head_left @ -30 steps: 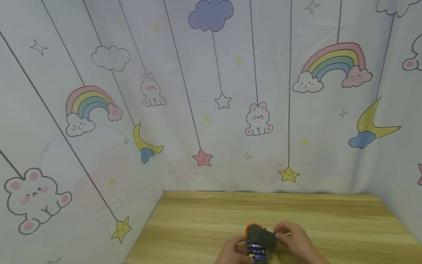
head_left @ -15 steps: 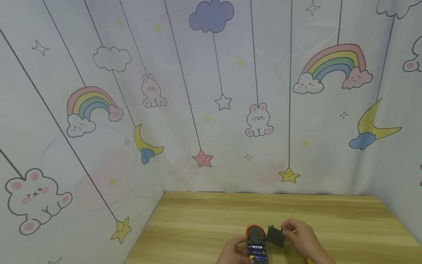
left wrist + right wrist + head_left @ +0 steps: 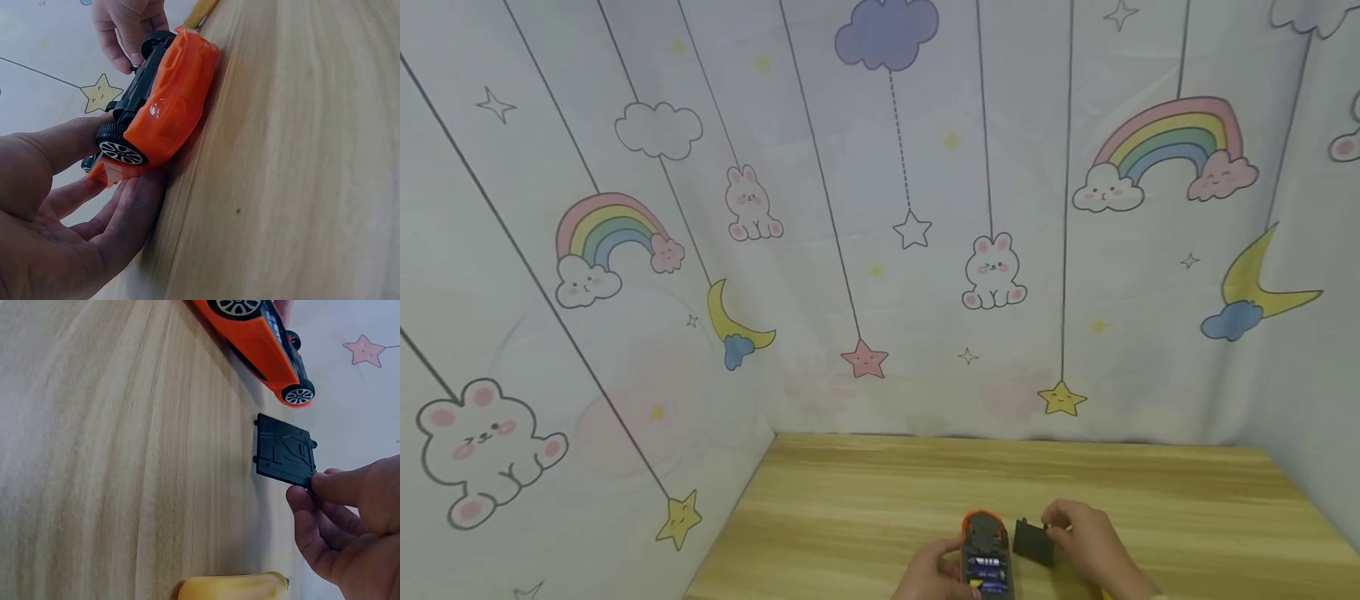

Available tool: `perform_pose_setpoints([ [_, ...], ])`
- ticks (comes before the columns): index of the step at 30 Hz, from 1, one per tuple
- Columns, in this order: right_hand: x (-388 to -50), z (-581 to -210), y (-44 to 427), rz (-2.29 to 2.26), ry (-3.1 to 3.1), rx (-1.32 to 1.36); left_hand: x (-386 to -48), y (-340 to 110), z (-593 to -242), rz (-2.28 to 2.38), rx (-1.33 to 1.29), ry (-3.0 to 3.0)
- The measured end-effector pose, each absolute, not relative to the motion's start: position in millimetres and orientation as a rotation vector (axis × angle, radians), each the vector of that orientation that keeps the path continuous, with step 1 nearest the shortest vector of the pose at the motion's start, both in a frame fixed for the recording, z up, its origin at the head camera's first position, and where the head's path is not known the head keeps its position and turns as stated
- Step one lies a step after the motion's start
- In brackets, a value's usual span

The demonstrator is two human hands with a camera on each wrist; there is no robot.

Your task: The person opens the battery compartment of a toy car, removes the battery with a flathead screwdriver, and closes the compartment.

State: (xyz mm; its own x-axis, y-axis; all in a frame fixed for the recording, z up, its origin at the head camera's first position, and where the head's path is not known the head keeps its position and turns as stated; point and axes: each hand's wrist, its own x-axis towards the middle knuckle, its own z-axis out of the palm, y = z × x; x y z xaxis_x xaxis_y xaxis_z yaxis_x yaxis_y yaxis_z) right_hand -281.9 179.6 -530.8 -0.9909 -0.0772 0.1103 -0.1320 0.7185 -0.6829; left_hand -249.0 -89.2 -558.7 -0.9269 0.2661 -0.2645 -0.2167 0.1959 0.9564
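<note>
Left hand: the person's left hand (image 3: 931, 572) grips an upturned toy car by its sides, thumb on one side and fingers on the other.
Yellow object: a rounded, handle-like yellow piece (image 3: 232, 588) lies on the table near the right hand, partly cut off by the picture edge; its kind is unclear.
Toy car: the glossy orange car (image 3: 178, 100), with black tyres and silver spokes, is held over the near part of the table, underside up; whether its roof touches the wood cannot be told.
Batteries: blue-wrapped cells (image 3: 987, 574) lie side by side in the car's uncovered compartment.
Right hand: the right hand (image 3: 1092, 540) pinches a corner of the battery cover between thumb and fingers.
Battery cover: the flat black panel (image 3: 284, 450), with small tabs on its edges, is just beside the car, apart from it.
Table: pale wood grain (image 3: 850, 517).
Backdrop: white fabric (image 3: 820, 250) printed with rabbits, rainbows, moons, clouds and stars on strings.
</note>
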Motion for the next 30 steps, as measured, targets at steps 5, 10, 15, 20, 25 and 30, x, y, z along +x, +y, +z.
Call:
perform_pose_setpoints([
  [5, -288, -535, 178, 1.055, -2.876, 0.232, -250, -89, -560, 1.776, 0.036, 2.109],
  [10, -295, -540, 175, 0.947, -2.901, 0.269, -251, -90, -562, 1.773, 0.04, 2.108],
  [15, -299, -544, 174, 0.878, -2.899, 0.304, -251, -89, -561, 1.784, 0.049, 2.105],
  [20, -299, -548, 175, 0.818, -2.919, 0.314, -249, -87, -560, 1.767, 0.046, 2.122],
  [25, -300, -549, 176, 0.793, -2.921, 0.349, -248, -87, -559, 1.762, 0.036, 2.114],
  [30, -303, -550, 174, 0.755, -2.884, 0.384, -248, -88, -556, 1.783, 0.007, 2.082],
])
